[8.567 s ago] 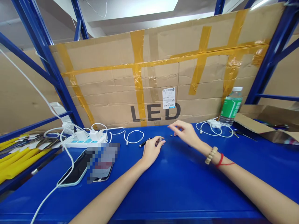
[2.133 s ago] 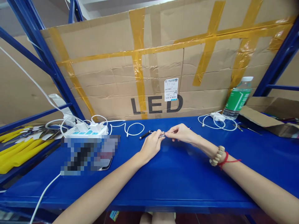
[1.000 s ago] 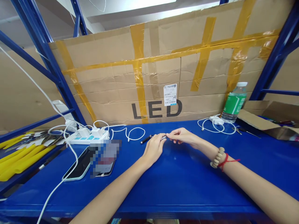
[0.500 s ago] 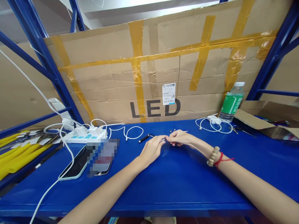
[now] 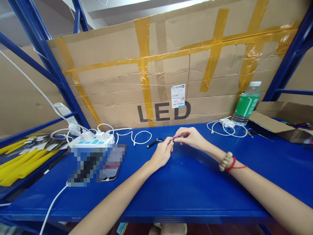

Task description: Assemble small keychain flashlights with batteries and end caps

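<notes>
Both of my hands meet above the blue shelf top [image 5: 186, 189], a little in front of the taped cardboard. My left hand [image 5: 162, 153] is closed around a small dark cylindrical part whose end shows at its fingertips. My right hand [image 5: 192, 138] pinches a tiny piece [image 5: 172, 140] against that end. The two sets of fingertips touch. A beaded bracelet and a red string sit on my right wrist. A black pen-like tube [image 5: 153, 142] lies on the surface just left of my left hand.
A white power strip [image 5: 94, 138] with chargers and looped white cables stands at the back left, a blurred phone area in front of it. A green-labelled bottle [image 5: 245, 103], a coiled white cable [image 5: 223, 127] and an open cardboard box [image 5: 281, 125] stand right. Yellow strips [image 5: 22, 163] lie far left.
My hands stay joined at the fingertips, having shifted slightly. Several seconds ago my right hand was apart, reaching toward small parts farther back; it has since come to the left hand.
</notes>
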{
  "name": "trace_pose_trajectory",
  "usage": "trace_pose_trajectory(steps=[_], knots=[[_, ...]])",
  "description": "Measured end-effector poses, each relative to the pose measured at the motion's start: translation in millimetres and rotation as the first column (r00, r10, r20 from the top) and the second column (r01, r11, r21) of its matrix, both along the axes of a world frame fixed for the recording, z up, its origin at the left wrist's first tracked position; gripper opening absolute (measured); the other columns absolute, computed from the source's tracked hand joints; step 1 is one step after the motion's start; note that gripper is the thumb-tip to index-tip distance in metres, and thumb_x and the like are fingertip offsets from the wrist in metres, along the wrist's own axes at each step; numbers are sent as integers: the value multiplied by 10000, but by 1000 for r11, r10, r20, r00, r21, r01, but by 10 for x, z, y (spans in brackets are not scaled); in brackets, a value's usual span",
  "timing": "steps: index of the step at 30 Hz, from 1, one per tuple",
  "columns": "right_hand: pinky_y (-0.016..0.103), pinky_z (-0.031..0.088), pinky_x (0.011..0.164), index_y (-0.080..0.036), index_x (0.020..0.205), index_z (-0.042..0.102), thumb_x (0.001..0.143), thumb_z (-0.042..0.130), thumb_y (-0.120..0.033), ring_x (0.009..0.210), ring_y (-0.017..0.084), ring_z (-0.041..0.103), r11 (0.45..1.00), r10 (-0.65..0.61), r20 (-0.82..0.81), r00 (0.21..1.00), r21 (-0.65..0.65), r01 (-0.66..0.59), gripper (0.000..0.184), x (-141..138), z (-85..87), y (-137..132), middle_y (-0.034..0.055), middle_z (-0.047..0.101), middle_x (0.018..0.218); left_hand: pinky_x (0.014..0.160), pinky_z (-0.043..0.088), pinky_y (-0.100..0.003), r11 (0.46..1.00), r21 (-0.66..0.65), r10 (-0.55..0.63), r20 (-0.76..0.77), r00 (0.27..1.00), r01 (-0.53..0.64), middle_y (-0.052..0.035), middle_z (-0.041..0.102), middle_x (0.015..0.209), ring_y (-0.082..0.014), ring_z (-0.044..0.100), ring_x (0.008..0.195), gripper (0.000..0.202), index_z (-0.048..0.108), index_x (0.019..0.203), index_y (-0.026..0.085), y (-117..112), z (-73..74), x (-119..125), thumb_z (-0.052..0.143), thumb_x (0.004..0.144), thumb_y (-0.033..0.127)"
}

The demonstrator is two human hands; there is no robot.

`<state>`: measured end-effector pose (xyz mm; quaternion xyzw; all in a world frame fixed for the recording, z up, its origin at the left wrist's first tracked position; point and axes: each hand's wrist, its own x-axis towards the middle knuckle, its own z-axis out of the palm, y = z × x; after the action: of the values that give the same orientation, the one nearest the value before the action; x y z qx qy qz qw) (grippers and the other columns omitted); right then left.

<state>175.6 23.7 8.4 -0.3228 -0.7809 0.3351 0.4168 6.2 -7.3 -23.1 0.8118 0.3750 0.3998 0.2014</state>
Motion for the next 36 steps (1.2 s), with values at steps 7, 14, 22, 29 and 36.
trace_pose_trajectory(steps=[7, 14, 22, 29, 36], knots=[[254, 482, 545, -187, 781, 713, 685, 663, -420, 574, 108, 570, 987, 50, 92, 994, 147, -63, 257, 107, 29, 49, 40, 596, 797, 627, 400, -214, 999, -32, -28, 9, 1000, 28, 34, 486, 613, -108, 495, 594, 216, 471, 826, 182, 3, -13, 10, 287, 914, 253], [254, 457, 535, -175, 699, 699, 712, 624, -453, 542, 109, 561, 983, 39, 180, 983, 169, -70, 288, 99, -18, 54, 38, 602, 732, 631, 404, -221, 997, -62, -43, -95, 995, 37, 24, 528, 657, -118, 526, 620, 182, 458, 851, 192, -16, -20, -20, 290, 908, 235], [245, 426, 528, -143, 601, 661, 639, 674, -427, 539, 116, 546, 999, -8, 201, 979, 43, 0, 287, 26, 1, -1, 22, 586, 590, 661, 426, -251, 998, -62, -28, -170, 985, 17, 3, 572, 733, -147, 570, 684, 158, 432, 850, 204, -58, 7, -32, 290, 910, 236], [187, 331, 405, -139, 620, 665, 596, 708, -439, 475, 86, 486, 955, 0, 230, 973, -289, 68, 304, 24, 5, -8, 4, 574, 513, 696, 451, -277, 998, -59, 3, -112, 994, -10, -25, 615, 813, -169, 602, 761, 40, 385, 882, 211, -62, -12, -20, 347, 892, 221], [166, 344, 451, -163, 680, 683, 588, 679, -559, 532, 77, 488, 877, -1, 188, 982, -472, 91, 406, 40, 30, -30, -1, 581, 548, 699, 458, -286, 997, 12, 76, -73, 994, -75, -35, 632, 842, -190, 612, 815, 25, 414, 868, 212, -55, -23, -8, 392, 876, 208]])
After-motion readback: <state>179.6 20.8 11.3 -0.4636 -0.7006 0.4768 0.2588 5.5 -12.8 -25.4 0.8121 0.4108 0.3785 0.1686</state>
